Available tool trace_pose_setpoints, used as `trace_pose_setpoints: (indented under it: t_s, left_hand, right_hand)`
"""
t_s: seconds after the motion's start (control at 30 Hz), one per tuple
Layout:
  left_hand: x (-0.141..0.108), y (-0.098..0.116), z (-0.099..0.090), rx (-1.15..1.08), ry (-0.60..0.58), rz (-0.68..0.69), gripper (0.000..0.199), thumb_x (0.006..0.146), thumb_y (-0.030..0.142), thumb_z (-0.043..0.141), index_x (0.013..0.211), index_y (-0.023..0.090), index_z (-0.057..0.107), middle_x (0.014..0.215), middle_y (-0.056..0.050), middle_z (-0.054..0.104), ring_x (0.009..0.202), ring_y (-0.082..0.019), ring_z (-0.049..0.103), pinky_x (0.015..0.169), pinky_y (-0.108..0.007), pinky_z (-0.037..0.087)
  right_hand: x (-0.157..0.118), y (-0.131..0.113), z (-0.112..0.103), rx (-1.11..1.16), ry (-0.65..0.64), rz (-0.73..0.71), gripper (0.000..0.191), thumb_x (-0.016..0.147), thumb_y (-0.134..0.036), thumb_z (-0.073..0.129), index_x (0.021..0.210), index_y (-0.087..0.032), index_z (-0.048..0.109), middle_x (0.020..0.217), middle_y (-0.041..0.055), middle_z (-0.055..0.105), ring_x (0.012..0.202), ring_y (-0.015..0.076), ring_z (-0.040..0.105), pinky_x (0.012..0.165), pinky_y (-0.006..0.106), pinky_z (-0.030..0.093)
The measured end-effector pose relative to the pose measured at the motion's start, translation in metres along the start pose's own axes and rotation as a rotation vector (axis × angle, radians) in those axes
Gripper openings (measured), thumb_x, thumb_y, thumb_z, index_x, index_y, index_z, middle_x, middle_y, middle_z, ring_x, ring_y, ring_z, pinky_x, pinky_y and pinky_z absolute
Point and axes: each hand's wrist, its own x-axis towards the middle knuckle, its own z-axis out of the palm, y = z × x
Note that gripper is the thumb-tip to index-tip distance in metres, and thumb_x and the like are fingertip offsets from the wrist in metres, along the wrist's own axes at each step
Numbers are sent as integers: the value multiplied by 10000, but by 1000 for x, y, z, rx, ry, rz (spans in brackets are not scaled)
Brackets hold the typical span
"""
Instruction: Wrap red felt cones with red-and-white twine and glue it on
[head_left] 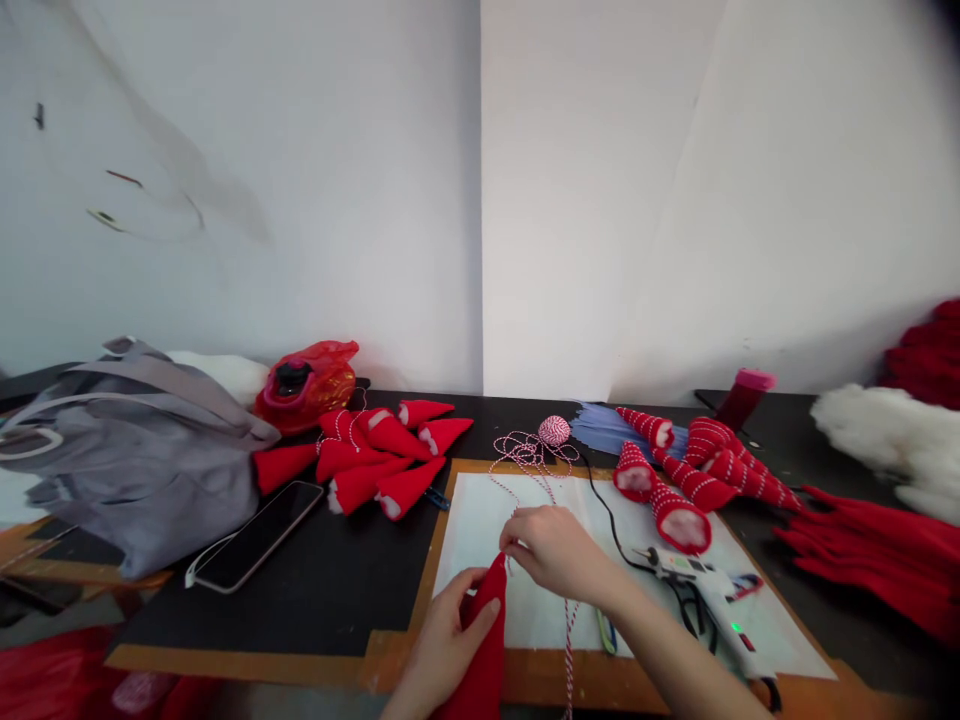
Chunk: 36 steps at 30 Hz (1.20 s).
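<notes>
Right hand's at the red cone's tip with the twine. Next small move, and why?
Probably pull the twine snug at the tip of the red felt cone with the right hand, while the left hand steadies the cone: the right fingers appear to pinch twine by the tip, and slack loops lie toward the twine ball.

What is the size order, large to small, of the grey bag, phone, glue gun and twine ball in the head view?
Grey bag, then phone and glue gun, which look alike, then twine ball.
</notes>
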Motion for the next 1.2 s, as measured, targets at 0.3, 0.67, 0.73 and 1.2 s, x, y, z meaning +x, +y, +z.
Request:
trace_pose_setpoints:
  t_s: [0.3, 0.67, 0.73, 1.2]
  left_hand:
    - [-5, -8, -3, 106, 49, 109, 298, 948, 327, 516, 1212, 216, 436, 983, -47, 674, 904, -216, 663, 788, -308, 498]
    - [-8, 4, -6, 250, 37, 252, 317, 974, 307, 487, 1268, 213, 559, 1280, -118, 654, 1186, -259, 615, 1015, -373, 476]
    - [-8, 2, -7, 257, 42, 254, 335, 973, 303, 485, 1285, 212, 564, 1280, -123, 661, 1177, -261, 627, 1014, -378, 486]
    - [-7, -5, -5, 310, 58, 362, 395, 974, 220, 462, 1351, 236, 579, 1246, -119, 688, 1156, -255, 645, 996, -396, 519]
  right_hand:
    - [20, -10, 0, 12, 26, -33, 209, 861, -125, 558, 856, -221, 743, 908, 11, 782, 816, 191, 698, 651, 267, 384]
    - [36, -25, 3, 25, 16, 20, 232, 828, -108, 559, 828, -220, 761, 867, 22, 798, 814, 202, 713, 673, 270, 403]
    - [37, -28, 2, 27, 12, 35, 240, 820, -101, 556, 827, -221, 763, 860, 22, 799, 812, 201, 714, 672, 268, 408]
    - [43, -29, 8, 36, 3, 51, 262, 805, -97, 539, 829, -226, 766, 842, 15, 797, 806, 197, 712, 696, 267, 433]
